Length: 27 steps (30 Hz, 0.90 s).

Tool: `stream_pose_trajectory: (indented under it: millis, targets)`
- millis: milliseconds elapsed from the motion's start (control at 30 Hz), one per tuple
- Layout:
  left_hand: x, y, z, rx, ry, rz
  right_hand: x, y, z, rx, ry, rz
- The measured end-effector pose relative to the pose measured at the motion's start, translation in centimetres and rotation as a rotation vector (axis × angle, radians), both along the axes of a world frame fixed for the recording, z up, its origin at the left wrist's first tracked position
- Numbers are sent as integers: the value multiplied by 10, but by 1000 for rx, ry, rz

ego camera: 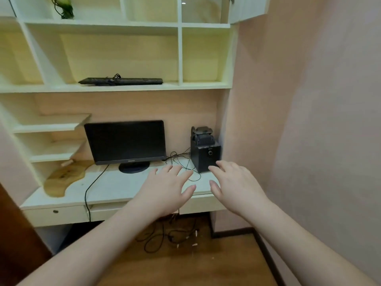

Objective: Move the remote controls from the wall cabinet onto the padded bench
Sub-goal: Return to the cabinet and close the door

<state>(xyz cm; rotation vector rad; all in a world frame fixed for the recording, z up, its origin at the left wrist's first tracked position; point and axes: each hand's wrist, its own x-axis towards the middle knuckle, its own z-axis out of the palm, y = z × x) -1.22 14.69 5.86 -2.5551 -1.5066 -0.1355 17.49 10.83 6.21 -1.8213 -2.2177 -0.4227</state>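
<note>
Left hand (165, 188): nearest to me, palm down, fingers straight and spread, holding nothing. I judge it is held out ahead only to be ready for a reach.
Right hand (235, 186): level with the left, fingers apart and relaxed, empty; its fingertips (218, 163) lie in front of the speaker's lower corner, though I cannot tell if they touch it.
Desk (115, 188): just beyond both hands, with a loose black cable trailing over its front edge toward the floor.
Monitor (125, 141): upright at the back of the desk, screen dark.
Speaker (206, 155): black box against the right wall, with small dark devices stacked on top; too blurred for me to call them remotes.
Keyboard (121, 81): flat on the shelf above, its cord bundled on top, seemingly stored out of the way.
Wall cabinet (247, 9): farthest, upper right, door swung open, presumably for access.
Remote controls: I see none for certain; the open compartment shows nothing I can make out.
Padded bench: out of view, so I judge carrying has not begun.
</note>
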Motion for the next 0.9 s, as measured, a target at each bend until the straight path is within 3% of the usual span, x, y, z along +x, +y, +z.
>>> stream_pose_trajectory:
  millis: [400,900]
  targets:
    - [72,79,66,244,19,28,91,93,50,152,-52,-38]
    - [93,203,139,279,-25,17,76,205,126,209,-111,-17]
